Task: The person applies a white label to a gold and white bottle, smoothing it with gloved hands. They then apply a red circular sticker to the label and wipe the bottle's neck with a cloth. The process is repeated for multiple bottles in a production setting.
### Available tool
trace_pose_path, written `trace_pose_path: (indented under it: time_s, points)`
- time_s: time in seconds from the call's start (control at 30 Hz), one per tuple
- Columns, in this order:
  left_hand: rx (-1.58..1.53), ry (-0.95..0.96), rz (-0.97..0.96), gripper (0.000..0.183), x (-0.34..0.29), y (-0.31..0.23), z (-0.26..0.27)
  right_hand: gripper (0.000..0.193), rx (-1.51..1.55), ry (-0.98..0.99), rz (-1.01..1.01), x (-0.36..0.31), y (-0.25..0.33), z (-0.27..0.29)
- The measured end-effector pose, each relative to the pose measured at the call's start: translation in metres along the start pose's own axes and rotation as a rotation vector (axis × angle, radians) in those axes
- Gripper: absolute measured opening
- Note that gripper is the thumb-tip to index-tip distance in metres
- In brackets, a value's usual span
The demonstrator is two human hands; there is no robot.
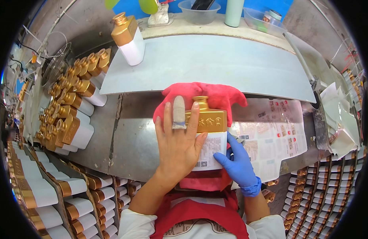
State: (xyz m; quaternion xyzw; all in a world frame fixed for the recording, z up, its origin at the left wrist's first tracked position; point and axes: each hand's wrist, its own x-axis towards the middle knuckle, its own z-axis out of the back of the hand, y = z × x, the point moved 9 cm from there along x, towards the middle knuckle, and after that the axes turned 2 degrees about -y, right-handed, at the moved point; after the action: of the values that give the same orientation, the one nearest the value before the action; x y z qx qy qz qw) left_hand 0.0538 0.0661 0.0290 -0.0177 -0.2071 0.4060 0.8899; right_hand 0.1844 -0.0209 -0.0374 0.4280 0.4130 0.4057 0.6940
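Note:
A flat white bottle with a gold shoulder and neck (pixel 212 139) lies on a red cloth (pixel 235 97) in front of me, its neck pointing away. Spread flat over its left side is my left hand (pixel 178 141), fingers stretched out, a pale fabric cot on the middle finger. My right hand (pixel 239 163), in a blue glove, grips the bottle's lower right edge, thumb on the front and fingers behind. Printed text and a small square code mark the white face beside my left thumb.
Sheets of printed labels (pixel 271 135) lie right of the cloth. Many similar bottles (pixel 68 111) crowd the left side, and racks of them (pixel 319 191) stand low on both sides. One bottle (pixel 130 40) stands on a raised grey board (pixel 216 59). Crumpled white paper (pixel 339 119) sits at right.

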Motion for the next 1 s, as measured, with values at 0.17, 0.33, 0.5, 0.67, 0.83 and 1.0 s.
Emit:
trace_pose_path:
  time_s: [0.17, 0.33, 0.5, 0.67, 0.83, 1.0]
  points:
    - [-0.706, -0.066, 0.088, 0.085, -0.021, 0.027, -0.011, 0.078, -0.068, 0.018, 0.02, 0.003, 0.003, 0.007]
    - [-1.456, 0.078, 0.363, 0.092, -0.034, 0.018, -0.033, 0.073, -0.029, -0.075, 0.153, 0.019, 0.021, 0.001]
    - [-1.5, 0.054, 0.401, 0.088, -0.035, 0.02, -0.037, 0.066, 0.053, -0.075, 0.074, 0.02, 0.023, -0.002]
    - [-1.468, 0.015, 0.374, 0.077, -0.036, 0.023, -0.039, 0.062, 0.02, -0.108, 0.074, 0.019, 0.027, 0.0]
    - [-1.309, -0.017, 0.286, 0.07, -0.038, 0.027, -0.034, 0.062, -0.062, -0.109, 0.045, 0.019, 0.031, 0.001]
    - [-1.276, -0.018, 0.273, 0.07, -0.033, 0.029, -0.026, 0.062, -0.08, -0.082, 0.019, 0.021, 0.028, 0.001]
